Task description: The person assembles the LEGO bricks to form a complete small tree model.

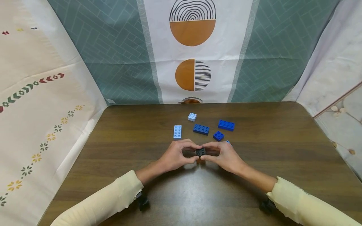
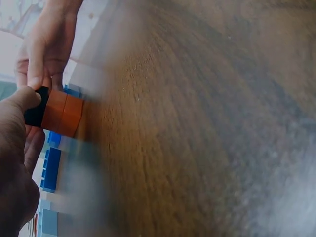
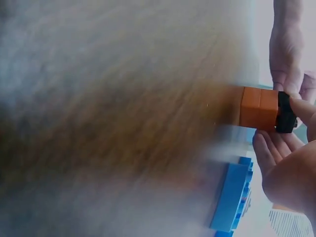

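A black toy building brick (image 1: 200, 152) with studs on top is between both hands near the middle of the table. Beneath it, the wrist views show two stacked orange bricks (image 2: 61, 112), with the lower one resting on or just above the wood; I cannot tell which. My left hand (image 1: 178, 154) pinches the black brick from the left between thumb and fingers. From the right, my right hand (image 1: 226, 156) pinches the same brick, its thumb on the near side. In the head view the black brick mostly hides the orange ones.
Beyond the hands lie a long light blue brick (image 1: 177, 131), a small pale blue one (image 1: 192, 117), a long dark blue one (image 1: 201, 129), a long blue one (image 1: 226, 125) and a small blue one (image 1: 218, 136). Another blue brick (image 1: 228, 143) is mostly hidden behind the right hand.
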Motion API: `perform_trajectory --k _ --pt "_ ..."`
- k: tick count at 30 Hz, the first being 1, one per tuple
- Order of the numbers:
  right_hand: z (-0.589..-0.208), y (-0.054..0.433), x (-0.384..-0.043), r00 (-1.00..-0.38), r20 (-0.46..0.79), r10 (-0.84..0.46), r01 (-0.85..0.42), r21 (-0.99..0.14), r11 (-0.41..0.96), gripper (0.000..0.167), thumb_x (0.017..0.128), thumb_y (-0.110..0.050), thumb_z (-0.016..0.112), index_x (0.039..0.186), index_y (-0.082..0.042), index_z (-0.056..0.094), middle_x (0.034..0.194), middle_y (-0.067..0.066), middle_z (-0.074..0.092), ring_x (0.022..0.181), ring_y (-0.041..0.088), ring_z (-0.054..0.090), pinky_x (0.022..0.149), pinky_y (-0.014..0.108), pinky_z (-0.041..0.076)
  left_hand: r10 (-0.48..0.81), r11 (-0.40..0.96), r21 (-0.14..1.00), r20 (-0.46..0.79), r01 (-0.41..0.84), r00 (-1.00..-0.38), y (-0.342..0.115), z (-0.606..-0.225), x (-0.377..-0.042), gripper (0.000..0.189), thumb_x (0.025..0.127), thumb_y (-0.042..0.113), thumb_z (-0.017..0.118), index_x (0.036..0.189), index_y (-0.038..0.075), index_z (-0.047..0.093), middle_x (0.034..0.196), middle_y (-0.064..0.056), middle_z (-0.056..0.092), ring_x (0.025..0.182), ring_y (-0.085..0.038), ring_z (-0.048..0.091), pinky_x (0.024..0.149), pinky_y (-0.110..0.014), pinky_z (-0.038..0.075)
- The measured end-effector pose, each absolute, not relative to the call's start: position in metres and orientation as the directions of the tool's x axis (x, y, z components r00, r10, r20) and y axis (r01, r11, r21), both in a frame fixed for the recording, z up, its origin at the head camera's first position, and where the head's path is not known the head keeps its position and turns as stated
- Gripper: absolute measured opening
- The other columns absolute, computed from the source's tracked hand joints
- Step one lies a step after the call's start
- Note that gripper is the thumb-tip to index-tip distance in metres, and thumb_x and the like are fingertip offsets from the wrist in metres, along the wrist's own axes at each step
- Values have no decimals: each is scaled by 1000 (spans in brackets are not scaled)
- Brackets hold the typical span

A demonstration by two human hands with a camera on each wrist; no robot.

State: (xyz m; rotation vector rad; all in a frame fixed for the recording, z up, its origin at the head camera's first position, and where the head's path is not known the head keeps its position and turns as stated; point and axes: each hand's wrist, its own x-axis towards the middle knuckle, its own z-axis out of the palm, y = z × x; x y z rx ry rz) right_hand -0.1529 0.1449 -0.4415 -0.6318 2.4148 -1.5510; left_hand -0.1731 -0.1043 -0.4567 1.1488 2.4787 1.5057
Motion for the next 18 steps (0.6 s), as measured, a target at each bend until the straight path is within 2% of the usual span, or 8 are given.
perform_trajectory --k 4,9,14,18 --pt "-441 145 -153 -882 91 -463 -277 -894 352 39 95 -18 83 130 -5 74 123 9 76 108 20 76 87 30 61 595 283 772 325 569 -735 -104 -455 -171 37 91 7 86 126 12 76 115 0 74 106 -11 73 92 -33 61" --pt "-444 145 -153 -879 122 -462 -294 -899 323 34 95 -11 82 127 -3 76 122 12 76 107 22 76 86 29 62 564 306 798 286 519 -774 -103 -455 -166 40 94 14 85 131 13 72 124 1 73 108 -9 72 95 -31 59" --pt "-444 145 -152 -882 116 -457 -287 -901 326 35 95 -12 82 128 -2 75 123 13 76 109 24 76 88 31 61 521 311 822 273 478 -808 -102 -457 -163 33 96 19 83 127 14 73 121 2 73 106 -9 73 93 -30 59" --pt "-442 147 -151 -884 146 -443 -324 -875 359 36 94 -16 84 128 -7 76 122 7 77 108 21 76 87 32 62 511 320 818 275 477 -815 -100 -457 -163 31 95 18 84 125 15 75 119 3 74 105 -8 73 92 -29 59"
